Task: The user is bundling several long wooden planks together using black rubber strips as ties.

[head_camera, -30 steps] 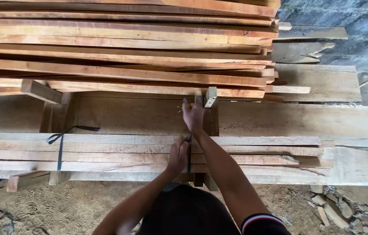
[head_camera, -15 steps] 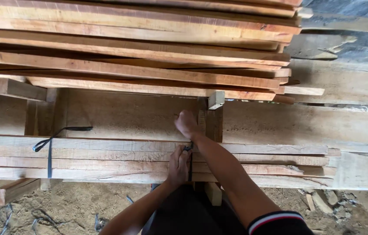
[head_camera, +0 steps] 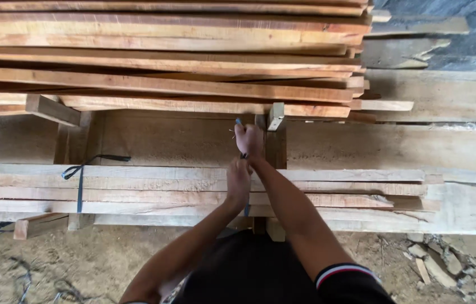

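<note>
A low bundle of long wooden planks (head_camera: 333, 191) lies across in front of me. A dark blue strap (head_camera: 246, 209) runs over the bundle under my hands. My right hand (head_camera: 249, 139) is closed on the strap's end, pulled up beyond the bundle's far edge, with a bit of strap (head_camera: 238, 121) sticking out above the fist. My left hand (head_camera: 238, 181) grips the same strap on top of the planks, just below the right hand.
A second dark strap (head_camera: 79, 183), tied, binds the bundle at the left. A tall stack of planks (head_camera: 164, 62) rises behind, on wooden cross blocks (head_camera: 52, 110). Wide boards (head_camera: 418, 149) lie at the right. Sandy ground with wood scraps (head_camera: 435, 264) is below.
My right hand dipped toward the bundle, then pulled the strap end back up and away. My left hand slid up the strap toward the far edge. The view shifted a little.
</note>
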